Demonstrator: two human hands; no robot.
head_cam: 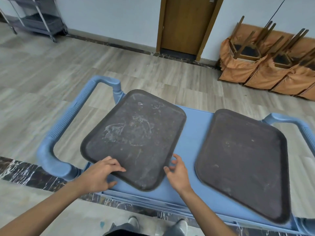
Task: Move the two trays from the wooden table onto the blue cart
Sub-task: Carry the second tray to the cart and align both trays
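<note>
From the head camera, looking down, two dark trays lie on the top shelf of the blue cart (196, 126), set side by side with a strip of bare blue shelf between them. The left tray (134, 137) is turned at an angle to the cart, its far corner reaching out past the shelf's back edge near the left handle (68, 116), and its surface carries pale scuffs and smears. The right tray (245, 160) lies well apart from it, also skewed, its near corner close to the front edge of the shelf. The left hand (100, 174) grips the near edge of the left tray, fingers spread on top of the surface and the thumb tucked below the rim. The right hand (177, 172) sits just beside that tray's near right edge with fingers loosely curled and parted, gripping nothing; whether the fingertips touch the rim cannot be told. Both forearms reach in from the bottom of the view. Beyond the cart are a wooden door (187, 24), overturned chairs (265, 57) in orange covers against the wall, and a grey metal trolley (37, 16) at far left
</note>
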